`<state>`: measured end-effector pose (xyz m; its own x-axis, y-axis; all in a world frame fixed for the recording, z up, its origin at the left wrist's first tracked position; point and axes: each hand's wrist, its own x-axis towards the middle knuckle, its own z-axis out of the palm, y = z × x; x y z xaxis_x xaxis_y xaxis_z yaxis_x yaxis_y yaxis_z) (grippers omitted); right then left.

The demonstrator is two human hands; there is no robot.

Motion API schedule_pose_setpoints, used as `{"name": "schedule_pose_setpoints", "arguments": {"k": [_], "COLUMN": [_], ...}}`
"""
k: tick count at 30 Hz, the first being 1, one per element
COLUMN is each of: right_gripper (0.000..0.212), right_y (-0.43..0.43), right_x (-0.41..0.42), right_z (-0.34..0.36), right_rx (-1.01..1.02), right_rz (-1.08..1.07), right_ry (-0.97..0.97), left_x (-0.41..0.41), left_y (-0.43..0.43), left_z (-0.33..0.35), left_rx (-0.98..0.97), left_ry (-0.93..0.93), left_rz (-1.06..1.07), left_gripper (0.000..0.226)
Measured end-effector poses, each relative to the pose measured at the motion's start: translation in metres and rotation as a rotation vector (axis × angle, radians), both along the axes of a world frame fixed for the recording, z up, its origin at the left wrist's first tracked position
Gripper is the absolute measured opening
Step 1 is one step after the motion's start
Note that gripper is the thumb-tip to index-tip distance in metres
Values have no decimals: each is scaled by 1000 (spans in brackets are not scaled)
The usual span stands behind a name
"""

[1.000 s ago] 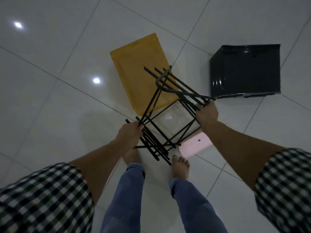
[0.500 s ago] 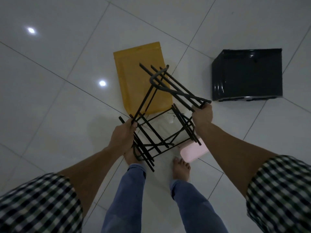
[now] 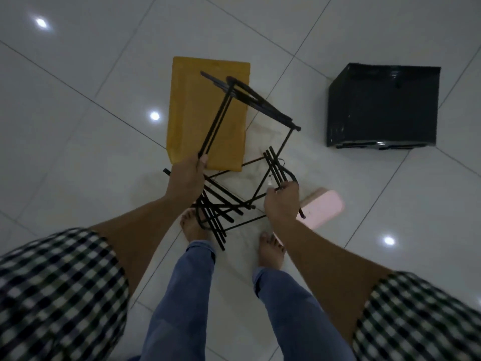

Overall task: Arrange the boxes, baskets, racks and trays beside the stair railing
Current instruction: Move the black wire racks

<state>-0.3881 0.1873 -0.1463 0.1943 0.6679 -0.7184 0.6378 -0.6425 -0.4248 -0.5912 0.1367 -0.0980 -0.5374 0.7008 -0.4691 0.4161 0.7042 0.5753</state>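
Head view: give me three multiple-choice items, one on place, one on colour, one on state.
1. The black box sits:
A) apart, to the right of the yellow box
B) stacked on it
C) leaning on a wall

2. The small box beside the right hand is:
A) green
B) pink
C) blue

3. The wire rack is:
A) lying untouched
B) gripped by both hands
C) gripped by one hand only

Answers:
1. A, bare tile separates the black box from the yellow box.
2. B, the small box is pale pink.
3. B, the left hand and the right hand each hold rods of the wire rack.
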Motion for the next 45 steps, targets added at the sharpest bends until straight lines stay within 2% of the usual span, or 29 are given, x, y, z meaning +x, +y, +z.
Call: {"name": "schedule_pose_setpoints", "arguments": {"k": [2, 4, 6, 8, 10, 11, 13, 15, 20, 27, 31, 33, 37, 40, 42, 45], "right_gripper": [14, 28, 36, 43, 32, 24, 21, 29, 56, 83, 82, 77, 67, 65, 66, 65], "right_y": [-36, -63, -97, -117, -111, -105, -81, -64, -63, -85, -100, -102, -91, -76, -69, -65], "right_x": [0, -7, 3, 3, -7, -23, -53, -70, -88, -72, -65, -73, -106, -131, -143, -155], "right_z": [-4, -1, -15, -33, -29, -16, 21, 23, 28, 26, 36, 49, 83, 125, 159, 207], "right_rx": [-135, -290, -380, -283, -138, -121, -44, -13, -338, -474, -592, -592, -482, -429, -397, -319], "right_rz": [142, 358, 384, 348, 282, 210, 132, 180, 671, 861, 1003, 924, 538, 347, 291, 368], "right_ry": [-56, -62, 3, -96, -93, 0, 108, 179, 118, 93, 32, 53, 211, 339, 403, 419], "left_x": [-3, -10, -13, -15, -17, -18, -18, -15, -14, -32, -45, -51, -54, -50, -46, -39], "left_y": [-2, -3, -1, -4, -11, -16, -25, -30, -43, -75, -85, -85, -83, -84, -87, -91], "left_z": [2, 5, 8, 15, 23, 27, 36, 43, 51, 62, 82, 96, 127, 157, 179, 214], "left_rx": [29, 34, 10, -12, -6, -2, 5, 21, 16, 28, 75, 96, 100, 101, 107, 134], "left_ry": [15, 8, -30, -42, -53, -51, -25, 11, 100, 142, 164, 159, 139, 140, 128, 115], "left_rz": [-6, 4, 19, 32, 62, 74, 84, 111, 282, 351, 378, 401, 435, 436, 450, 519], "left_gripper": [34, 36, 38, 40, 40, 40, 40, 40, 42, 41, 40, 40, 40, 40, 41, 41]}}
